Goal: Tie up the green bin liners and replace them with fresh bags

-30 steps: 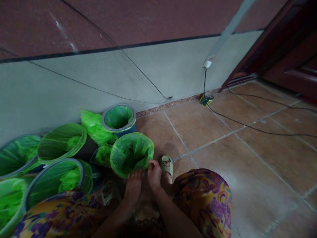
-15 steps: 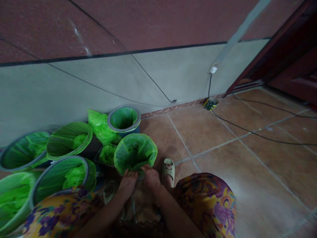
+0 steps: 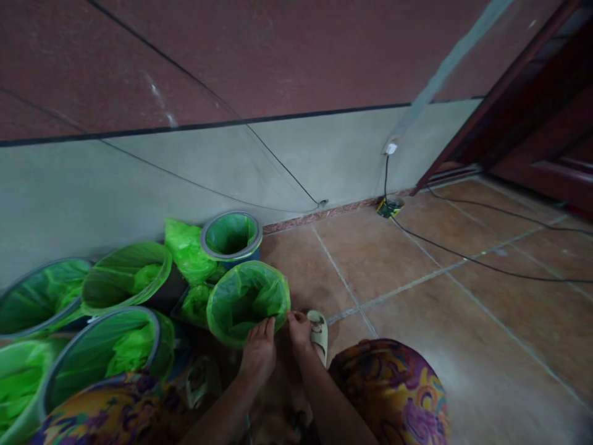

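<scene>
A trash bin lined with a thin green garbage bag [image 3: 222, 303] stands between my feet, the bag's edge folded out over its rim. My left hand [image 3: 260, 352] is at the near rim, fingers hooked over the edge and closed on the bag; its thumb is mostly hidden. At the right side of the rim, my right hand [image 3: 300, 329] pinches the bag's edge between thumb and fingertips. Loose green plastic lies bunched inside the bin.
More lined bins stand to the left, including a grey-rimmed bin [image 3: 157, 346] and a dark bin [image 3: 169, 272]. Behind is a blue bin [image 3: 254, 252] beside a bulging green bag [image 3: 185, 247]. A black cable [image 3: 445, 252] crosses the tiles from a small tin [image 3: 389, 207] by the wall.
My right hand has moved from the near rim to the bin's right side. My left hand has shifted slightly right along the near rim. The view has tilted up a little.
</scene>
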A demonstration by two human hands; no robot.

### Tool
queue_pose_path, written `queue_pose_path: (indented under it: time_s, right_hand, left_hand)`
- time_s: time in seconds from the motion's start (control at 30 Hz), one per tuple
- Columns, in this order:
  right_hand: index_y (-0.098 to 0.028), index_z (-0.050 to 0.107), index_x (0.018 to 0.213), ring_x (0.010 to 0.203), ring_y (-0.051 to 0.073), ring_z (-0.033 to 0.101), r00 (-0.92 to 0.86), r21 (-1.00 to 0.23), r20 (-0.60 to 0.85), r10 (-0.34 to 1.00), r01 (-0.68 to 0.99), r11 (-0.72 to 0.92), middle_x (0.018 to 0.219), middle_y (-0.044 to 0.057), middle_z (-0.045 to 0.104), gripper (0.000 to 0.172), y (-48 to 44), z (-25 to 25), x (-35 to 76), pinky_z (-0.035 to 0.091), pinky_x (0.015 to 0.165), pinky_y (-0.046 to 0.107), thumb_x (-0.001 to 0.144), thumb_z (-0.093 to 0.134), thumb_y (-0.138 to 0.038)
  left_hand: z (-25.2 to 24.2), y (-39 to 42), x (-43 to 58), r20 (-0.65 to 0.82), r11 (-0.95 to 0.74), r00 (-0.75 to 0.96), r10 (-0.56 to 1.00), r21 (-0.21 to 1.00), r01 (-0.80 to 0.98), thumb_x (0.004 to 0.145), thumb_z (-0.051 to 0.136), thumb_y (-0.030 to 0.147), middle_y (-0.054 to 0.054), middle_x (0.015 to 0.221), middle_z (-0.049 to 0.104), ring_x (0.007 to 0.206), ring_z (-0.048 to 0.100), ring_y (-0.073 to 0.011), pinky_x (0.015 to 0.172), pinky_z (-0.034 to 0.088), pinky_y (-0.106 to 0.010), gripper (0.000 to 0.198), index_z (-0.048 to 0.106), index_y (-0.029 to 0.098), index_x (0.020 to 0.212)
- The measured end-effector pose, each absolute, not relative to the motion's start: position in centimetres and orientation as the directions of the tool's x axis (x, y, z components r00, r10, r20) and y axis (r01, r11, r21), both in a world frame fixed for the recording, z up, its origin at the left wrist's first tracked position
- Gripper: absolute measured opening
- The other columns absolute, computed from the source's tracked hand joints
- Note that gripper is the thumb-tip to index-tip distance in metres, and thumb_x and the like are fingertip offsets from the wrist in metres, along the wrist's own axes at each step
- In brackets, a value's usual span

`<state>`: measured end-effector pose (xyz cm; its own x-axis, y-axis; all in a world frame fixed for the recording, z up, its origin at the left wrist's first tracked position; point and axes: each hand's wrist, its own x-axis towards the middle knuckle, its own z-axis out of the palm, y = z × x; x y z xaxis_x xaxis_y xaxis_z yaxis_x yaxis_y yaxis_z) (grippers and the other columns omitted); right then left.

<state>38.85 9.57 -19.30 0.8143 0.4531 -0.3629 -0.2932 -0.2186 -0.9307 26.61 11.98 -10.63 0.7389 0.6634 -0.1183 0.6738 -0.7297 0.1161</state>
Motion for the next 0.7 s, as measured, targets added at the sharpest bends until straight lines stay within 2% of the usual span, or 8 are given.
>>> queue_pose_path:
  time_s: [0.07,0.13,0.27,0.33,0.4,0.47,0.6,0.7]
  right_hand:
    - [-0.014,0.064,0.073,0.061,0.018,0.061,0.809,-0.925,-0.378,0.45,-0.315,-0.21,0.067,0.005,0.067,0.021,10.0,-19.3,38.4,0.05,0.06,0.029,0.064,0.06,-0.033]
    - [-0.014,0.064,0.074,0.065,0.018,0.062,0.818,-0.936,-0.346,0.46,-0.266,-0.231,0.07,0.005,0.068,0.018,10.3,-18.7,38.2,0.05,0.064,0.029,0.065,0.06,-0.029]
    - [-0.015,0.067,0.088,0.08,0.017,0.065,0.775,-0.944,-0.187,0.604,0.028,-0.328,0.087,0.007,0.07,0.021,10.5,-16.4,38.3,0.051,0.076,0.027,0.078,0.053,-0.025]
    - [-0.018,0.069,0.098,0.086,0.016,0.065,0.697,-0.858,-0.172,0.696,0.242,-0.454,0.098,0.008,0.068,0.025,10.4,-15.3,38.4,0.05,0.08,0.026,0.083,0.049,-0.024]
    - [-0.022,0.069,0.106,0.087,0.016,0.065,0.624,-0.703,-0.208,0.753,0.44,-0.559,0.106,0.008,0.066,0.031,10.4,-14.4,38.6,0.049,0.079,0.026,0.086,0.046,-0.022]
    - [-0.025,0.068,0.113,0.088,0.016,0.065,0.562,-0.575,-0.242,0.791,0.574,-0.583,0.107,0.008,0.066,0.035,10.5,-13.7,39.0,0.048,0.078,0.025,0.089,0.042,-0.019]
    - [-0.027,0.065,0.118,0.094,0.016,0.066,0.447,-0.475,-0.264,0.854,0.711,-0.519,0.106,0.007,0.069,0.036,11.0,-13.1,40.1,0.047,0.082,0.025,0.093,0.039,-0.023]
    - [-0.027,0.063,0.12,0.095,0.018,0.066,0.425,-0.427,-0.309,0.851,0.738,-0.523,0.102,0.007,0.072,0.036,11.1,-12.8,40.7,0.047,0.082,0.027,0.094,0.038,-0.028]
  left_hand:
    - [-11.0,12.1,27.7,-0.146,-0.708,0.714,0.684,0.104,0.699,0.083,0.038,0.004,-0.015,0.128,0.06,0.116,0.056,-0.023,0.1,0.042,-0.036,0.053,0.047,0.008,0.135]
    - [-11.0,12.5,28.1,-0.221,-0.683,0.68,0.699,0.072,0.727,0.085,0.035,0.002,-0.015,0.116,0.066,0.107,0.061,-0.023,0.095,0.045,-0.037,0.051,0.049,0.009,0.134]
    - [-10.3,13.2,28.1,-0.398,-0.666,0.632,0.665,0.066,0.743,0.086,0.033,0.0,-0.014,0.102,0.07,0.095,0.066,-0.0212,0.088,0.048,-0.035,0.045,0.057,0.011,0.124]
    - [-10.0,13.2,28.0,-0.443,-0.665,0.621,0.647,0.071,0.743,0.087,0.031,0.0,-0.014,0.103,0.07,0.096,0.066,-0.0218,0.088,0.048,-0.035,0.043,0.06,0.011,0.116]
    - [-9.8,13.2,27.9,-0.465,-0.669,0.616,0.636,0.065,0.74,0.086,0.031,-0.001,-0.016,0.101,0.07,0.096,0.067,-0.0238,0.088,0.047,-0.037,0.041,0.062,0.009,0.111]
    - [-9.7,13.3,27.6,-0.475,-0.682,0.626,0.618,0.071,0.728,0.085,0.031,-0.002,-0.016,0.098,0.071,0.095,0.067,-0.0241,0.09,0.047,-0.038,0.04,0.062,0.008,0.109]
    - [-9.4,14.2,25.6,-0.491,-0.732,0.688,0.535,0.137,0.667,0.086,0.034,0.002,-0.012,0.097,0.072,0.097,0.067,-0.0206,0.1,0.041,-0.038,0.038,0.062,0.011,0.11]
    - [-8.9,15.7,22.9,-0.496,-0.791,0.759,0.421,0.209,0.575,0.084,0.037,0.003,-0.01,0.1,0.071,0.101,0.065,-0.0211,0.108,0.031,-0.045,0.037,0.062,0.015,0.109]
